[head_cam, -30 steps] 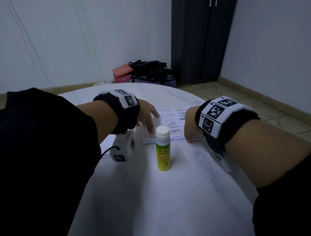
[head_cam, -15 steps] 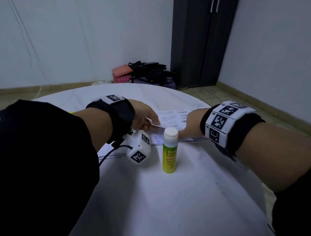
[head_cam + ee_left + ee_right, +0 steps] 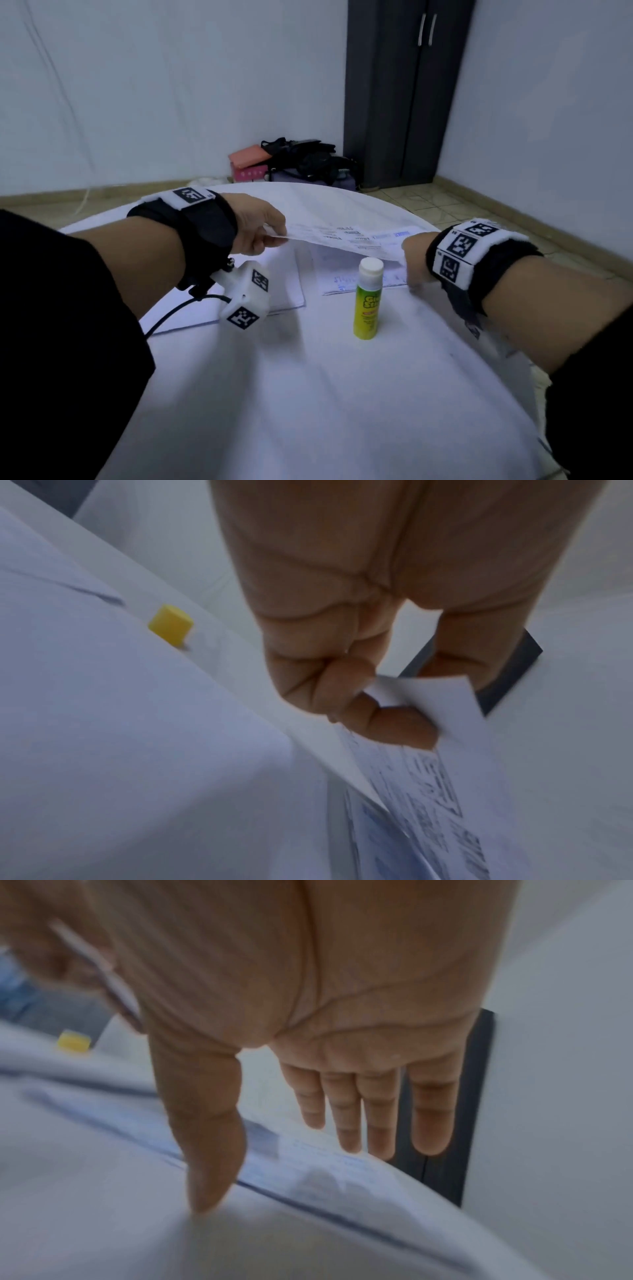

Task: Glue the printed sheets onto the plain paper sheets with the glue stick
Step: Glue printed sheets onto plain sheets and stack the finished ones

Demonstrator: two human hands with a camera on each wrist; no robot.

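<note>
The left hand (image 3: 260, 226) pinches a printed sheet (image 3: 346, 238), lifted off the worktop (image 3: 308, 394). The right hand (image 3: 416, 258) rests straight-fingered on the stack, behind the upright glue stick (image 3: 367, 298).

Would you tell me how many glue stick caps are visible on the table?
2: a white cap sits on the upright glue stick at the table's middle; a loose yellow cap lies on the cloth beyond the left hand. Others may be hidden under the papers.

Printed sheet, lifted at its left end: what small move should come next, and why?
Probably carry the printed sheet leftward to the plain paper, since the left hand pinches its edge clear of the table while the right hand, fingers straight, steadies the stack. The glue stick stands capped, untouched.
</note>
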